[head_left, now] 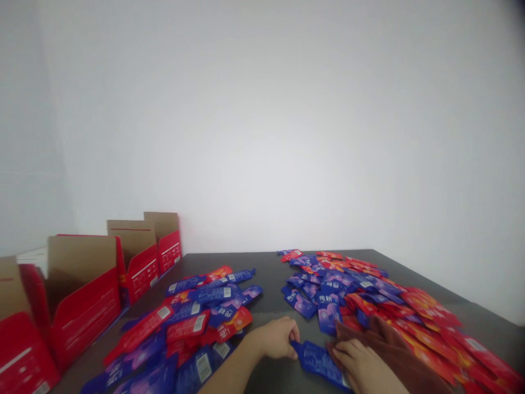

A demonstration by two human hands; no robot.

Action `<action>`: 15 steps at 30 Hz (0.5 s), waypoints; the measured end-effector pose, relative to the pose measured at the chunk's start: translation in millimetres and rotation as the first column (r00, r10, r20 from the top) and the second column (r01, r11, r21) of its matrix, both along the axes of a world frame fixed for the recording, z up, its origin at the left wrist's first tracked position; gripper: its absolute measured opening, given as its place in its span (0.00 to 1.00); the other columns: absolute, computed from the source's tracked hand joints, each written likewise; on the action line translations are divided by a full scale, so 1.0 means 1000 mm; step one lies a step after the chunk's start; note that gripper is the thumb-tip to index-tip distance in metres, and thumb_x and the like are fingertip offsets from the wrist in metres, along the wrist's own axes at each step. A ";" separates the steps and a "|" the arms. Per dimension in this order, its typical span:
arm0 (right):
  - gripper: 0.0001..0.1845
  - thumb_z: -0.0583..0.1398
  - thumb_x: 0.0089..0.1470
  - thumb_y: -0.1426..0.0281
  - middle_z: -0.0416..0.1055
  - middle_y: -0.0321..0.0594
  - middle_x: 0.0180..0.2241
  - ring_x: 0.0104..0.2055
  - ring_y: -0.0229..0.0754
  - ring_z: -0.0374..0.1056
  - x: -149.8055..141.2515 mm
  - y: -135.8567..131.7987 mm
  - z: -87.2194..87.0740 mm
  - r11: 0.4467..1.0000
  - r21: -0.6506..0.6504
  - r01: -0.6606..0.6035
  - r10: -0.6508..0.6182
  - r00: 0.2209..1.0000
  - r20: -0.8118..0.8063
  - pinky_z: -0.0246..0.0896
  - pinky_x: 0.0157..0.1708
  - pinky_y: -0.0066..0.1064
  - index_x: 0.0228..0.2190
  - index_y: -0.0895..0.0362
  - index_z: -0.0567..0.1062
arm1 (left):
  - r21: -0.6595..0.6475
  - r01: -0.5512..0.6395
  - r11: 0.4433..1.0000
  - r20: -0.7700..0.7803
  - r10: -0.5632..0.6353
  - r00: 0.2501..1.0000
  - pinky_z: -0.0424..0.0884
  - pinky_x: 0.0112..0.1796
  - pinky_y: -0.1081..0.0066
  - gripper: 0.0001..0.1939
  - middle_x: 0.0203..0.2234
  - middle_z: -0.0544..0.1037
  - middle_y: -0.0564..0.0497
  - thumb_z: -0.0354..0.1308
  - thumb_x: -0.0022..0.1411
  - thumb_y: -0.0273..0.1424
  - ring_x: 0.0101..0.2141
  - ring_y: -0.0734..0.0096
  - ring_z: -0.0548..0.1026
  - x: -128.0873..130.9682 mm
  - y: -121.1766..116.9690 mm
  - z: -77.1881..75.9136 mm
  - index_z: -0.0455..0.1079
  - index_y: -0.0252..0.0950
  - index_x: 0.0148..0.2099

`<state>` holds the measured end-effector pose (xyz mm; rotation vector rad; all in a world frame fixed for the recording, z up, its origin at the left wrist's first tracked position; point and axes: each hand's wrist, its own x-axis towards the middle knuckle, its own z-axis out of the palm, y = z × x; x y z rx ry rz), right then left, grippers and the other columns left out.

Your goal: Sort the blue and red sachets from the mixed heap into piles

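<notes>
A blue pouch [318,361] with white print and a narrow end lies tilted on the dark table in front of me. My left hand [276,337] pinches its narrow end between closed fingers. Beside the pouch's wide end, my right hand [363,364] is closed on a brown cloth [394,347], with the fingers against the pouch. The cloth spreads to the right over red pouches [435,306]. Just beyond my hands lies another blue pouch [328,312] with a purple picture.
On the left is a loose pile of blue and red pouches [213,295]. Several open red cardboard boxes [88,314] stand along the left side of the table [268,290]. A larger heap of pouches [340,279] covers the right side. A pale wall [262,137] rises behind.
</notes>
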<state>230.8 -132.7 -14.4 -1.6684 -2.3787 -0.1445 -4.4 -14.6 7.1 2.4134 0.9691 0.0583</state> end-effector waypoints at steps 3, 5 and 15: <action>0.27 0.48 0.53 0.83 0.74 0.46 0.48 0.47 0.50 0.68 -0.015 0.014 -0.008 0.995 0.016 0.098 -0.099 0.995 0.034 0.60 0.45 0.40 0.49 0.57 0.75 | -0.010 -0.031 0.999 -0.001 0.031 1.000 0.64 0.32 0.74 0.19 0.38 0.69 0.55 0.69 0.48 0.29 0.34 0.69 0.69 0.002 -0.001 0.001 0.68 0.39 0.43; 0.25 0.49 0.54 0.82 0.74 0.44 0.47 0.47 0.48 0.68 -0.037 0.020 -0.006 0.998 0.013 0.062 -0.062 0.998 0.010 0.59 0.44 0.38 0.48 0.57 0.75 | -0.007 -0.041 0.999 0.004 0.041 0.999 0.64 0.33 0.74 0.19 0.39 0.70 0.55 0.69 0.48 0.30 0.34 0.69 0.69 0.002 -0.002 0.000 0.68 0.39 0.43; 0.21 0.55 0.50 0.79 0.76 0.34 0.42 0.42 0.44 0.70 -0.005 -0.006 -0.011 0.985 0.095 -0.145 0.137 0.986 0.090 0.60 0.38 0.33 0.43 0.49 0.75 | 0.003 0.009 1.000 0.006 -0.009 1.000 0.63 0.33 0.75 0.19 0.38 0.68 0.55 0.69 0.48 0.29 0.36 0.69 0.69 -0.001 0.004 -0.005 0.67 0.39 0.42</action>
